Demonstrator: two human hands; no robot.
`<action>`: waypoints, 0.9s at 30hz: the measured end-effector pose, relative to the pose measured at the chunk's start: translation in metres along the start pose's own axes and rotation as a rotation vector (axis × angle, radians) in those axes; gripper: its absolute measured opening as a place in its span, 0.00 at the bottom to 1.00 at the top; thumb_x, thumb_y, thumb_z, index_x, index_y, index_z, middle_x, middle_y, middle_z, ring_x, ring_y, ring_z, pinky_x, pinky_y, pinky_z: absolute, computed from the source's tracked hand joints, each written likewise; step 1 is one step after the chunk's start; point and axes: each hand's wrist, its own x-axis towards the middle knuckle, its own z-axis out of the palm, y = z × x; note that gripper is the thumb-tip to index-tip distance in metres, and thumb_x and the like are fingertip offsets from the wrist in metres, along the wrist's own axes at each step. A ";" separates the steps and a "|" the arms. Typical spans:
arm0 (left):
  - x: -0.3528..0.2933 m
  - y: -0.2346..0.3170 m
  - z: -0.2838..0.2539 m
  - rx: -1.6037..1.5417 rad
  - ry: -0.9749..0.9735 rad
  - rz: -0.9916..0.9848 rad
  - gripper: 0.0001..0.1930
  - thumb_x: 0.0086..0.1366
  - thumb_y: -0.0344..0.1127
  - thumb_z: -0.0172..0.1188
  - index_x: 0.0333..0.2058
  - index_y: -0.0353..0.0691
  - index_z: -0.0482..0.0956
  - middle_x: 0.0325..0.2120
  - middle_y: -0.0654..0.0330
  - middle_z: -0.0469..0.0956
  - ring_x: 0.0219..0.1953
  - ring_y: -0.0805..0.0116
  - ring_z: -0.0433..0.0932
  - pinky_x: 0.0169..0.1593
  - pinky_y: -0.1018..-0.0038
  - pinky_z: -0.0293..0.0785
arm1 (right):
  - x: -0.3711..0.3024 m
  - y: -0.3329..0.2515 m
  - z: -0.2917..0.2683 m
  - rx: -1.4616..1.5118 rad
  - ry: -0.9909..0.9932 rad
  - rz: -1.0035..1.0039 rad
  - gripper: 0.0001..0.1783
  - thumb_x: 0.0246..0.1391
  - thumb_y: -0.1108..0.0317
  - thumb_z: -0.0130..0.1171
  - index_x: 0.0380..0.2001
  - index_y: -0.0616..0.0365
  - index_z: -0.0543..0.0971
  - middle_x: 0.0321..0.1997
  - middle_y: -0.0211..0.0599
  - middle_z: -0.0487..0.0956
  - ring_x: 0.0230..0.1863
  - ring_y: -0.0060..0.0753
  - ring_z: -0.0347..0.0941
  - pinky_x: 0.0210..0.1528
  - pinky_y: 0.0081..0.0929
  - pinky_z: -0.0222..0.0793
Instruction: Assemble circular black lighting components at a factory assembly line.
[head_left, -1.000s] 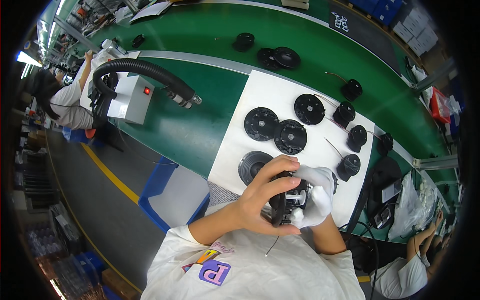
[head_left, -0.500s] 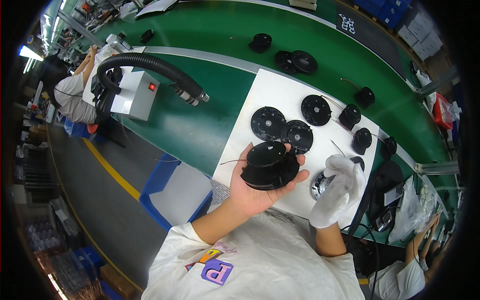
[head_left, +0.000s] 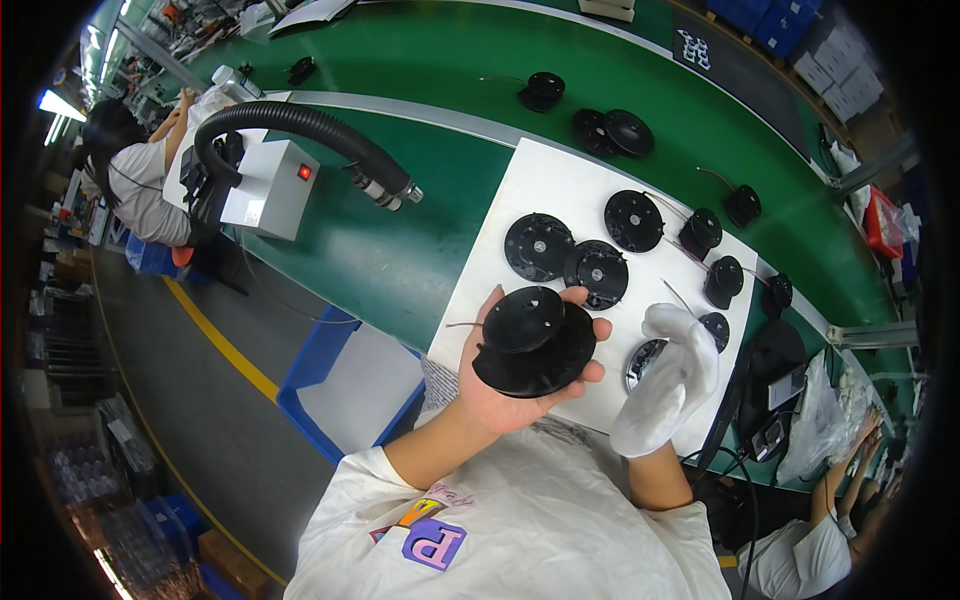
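My bare left hand (head_left: 488, 388) is wrapped round a black motor part (head_left: 535, 345), a wide disc with a smaller round drum on top, tilted toward me. A thin wire sticks out from its left side. My right hand (head_left: 668, 385), in a white glove, hovers over the white board (head_left: 480, 240) with loosely bent fingers and nothing visible in it. Partly behind the glove lies a round part with a shiny ring (head_left: 643, 362). Beyond my left hand rest several black discs (head_left: 540, 246), and to their right stand several black drums with wires (head_left: 723, 281).
The green conveyor belt (head_left: 430, 72) across the far side carries more black parts (head_left: 541, 90). On the left stand a white box with a red switch (head_left: 275, 190) and a black flexible hose (head_left: 300, 120). Below is a blue bin (head_left: 300, 385). Co-workers sit at left and lower right.
The part in my left hand has tipped, so more of its wide disc shows. My gloved hand has shifted slightly left and turned. Parts on the belt have slid right.
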 end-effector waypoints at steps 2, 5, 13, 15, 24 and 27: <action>0.000 -0.003 0.003 0.284 -0.043 0.091 0.35 0.72 0.59 0.41 0.67 0.40 0.58 0.60 0.39 0.64 0.57 0.34 0.72 0.58 0.49 0.74 | 0.004 -0.004 0.001 -0.001 -0.030 -0.018 0.27 0.67 0.56 0.40 0.63 0.61 0.62 0.53 0.57 0.71 0.52 0.50 0.71 0.54 0.44 0.67; 0.003 -0.022 0.004 0.839 0.067 0.286 0.35 0.70 0.58 0.44 0.66 0.38 0.59 0.58 0.42 0.67 0.59 0.43 0.71 0.62 0.53 0.70 | 0.017 -0.011 0.012 -0.010 -0.144 -0.008 0.26 0.60 0.55 0.48 0.56 0.61 0.69 0.56 0.55 0.71 0.53 0.57 0.71 0.58 0.53 0.65; -0.034 -0.002 -0.060 0.853 -0.226 0.375 0.37 0.62 0.55 0.49 0.62 0.34 0.62 0.57 0.53 0.66 0.61 0.64 0.65 0.64 0.67 0.60 | 0.051 -0.027 0.081 -0.079 0.214 -0.502 0.14 0.36 0.64 0.59 0.31 0.54 0.75 0.35 0.48 0.74 0.29 0.48 0.71 0.28 0.39 0.62; -0.029 -0.018 -0.041 1.038 -0.180 0.423 0.40 0.61 0.58 0.52 0.64 0.37 0.56 0.60 0.53 0.62 0.62 0.63 0.62 0.64 0.66 0.59 | 0.046 -0.028 0.075 -0.054 0.191 -0.505 0.14 0.37 0.61 0.57 0.31 0.52 0.75 0.34 0.46 0.74 0.30 0.47 0.70 0.28 0.39 0.60; 0.002 -0.023 -0.013 1.714 0.386 0.509 0.38 0.66 0.59 0.47 0.63 0.32 0.58 0.58 0.50 0.65 0.60 0.60 0.64 0.65 0.63 0.58 | 0.023 0.004 0.050 -0.148 0.035 -0.289 0.18 0.47 0.66 0.53 0.44 0.55 0.77 0.45 0.52 0.76 0.44 0.58 0.72 0.51 0.59 0.61; 0.013 -0.027 -0.021 1.915 0.216 0.700 0.37 0.71 0.62 0.39 0.61 0.30 0.59 0.58 0.47 0.64 0.60 0.58 0.65 0.65 0.61 0.58 | 0.024 0.008 0.037 -0.167 -0.054 -0.133 0.21 0.50 0.63 0.50 0.48 0.56 0.75 0.53 0.57 0.73 0.52 0.65 0.69 0.57 0.62 0.58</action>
